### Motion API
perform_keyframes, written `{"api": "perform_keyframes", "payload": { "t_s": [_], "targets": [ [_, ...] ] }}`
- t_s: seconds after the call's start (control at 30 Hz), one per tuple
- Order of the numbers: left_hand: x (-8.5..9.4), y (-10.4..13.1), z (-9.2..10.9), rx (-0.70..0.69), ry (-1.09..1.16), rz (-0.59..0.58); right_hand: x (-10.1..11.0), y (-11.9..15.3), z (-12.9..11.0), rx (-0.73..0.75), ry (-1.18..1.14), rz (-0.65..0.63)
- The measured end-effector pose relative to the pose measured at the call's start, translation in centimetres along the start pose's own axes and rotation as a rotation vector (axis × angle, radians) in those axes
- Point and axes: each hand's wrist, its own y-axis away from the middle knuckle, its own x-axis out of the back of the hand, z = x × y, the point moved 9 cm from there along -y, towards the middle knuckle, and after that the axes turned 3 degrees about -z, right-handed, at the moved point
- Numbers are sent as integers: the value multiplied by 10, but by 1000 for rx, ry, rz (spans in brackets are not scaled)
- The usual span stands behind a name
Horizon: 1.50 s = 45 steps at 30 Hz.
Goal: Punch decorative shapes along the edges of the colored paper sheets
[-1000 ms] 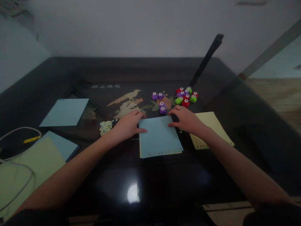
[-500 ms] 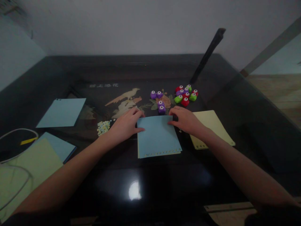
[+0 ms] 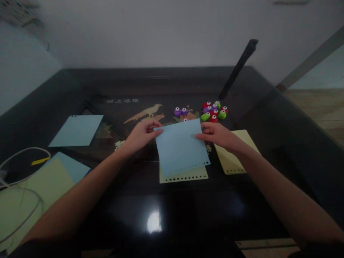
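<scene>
Head view: pinching blue sheet (image 3: 180,148) near its upper corners, left hand (image 3: 141,135) and right hand (image 3: 220,136) both clamped. Just lifted askew over yellow sheet (image 3: 185,175), baring its punched edge; no longer stacked flush. Beneath, glossy dark worktop (image 3: 120,211); behind, dim pale wall (image 3: 161,32).

A plain grey wall (image 3: 150,32) rises behind the dark, glossy bench (image 3: 129,215), whose far edge runs along it; the bench top bears a printed pale bird (image 3: 146,113) and a line of white characters (image 3: 123,101); a paler wall section (image 3: 24,61) stands at the left; at the right, a grey diagonal strip (image 3: 311,59) slants down towards the bench's far right corner, with a light wood-look floor (image 3: 317,107) below it; the light is dim, and a bright white reflection (image 3: 154,222) shines on the bench's near part.
</scene>
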Motion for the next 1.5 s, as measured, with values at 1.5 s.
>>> {"api": "perform_keyframes", "payload": {
  "t_s": [1.5],
  "targets": [
    [-70,23,18,-11,137,-329,20,51,16,-203,0,165]
  ]
}}
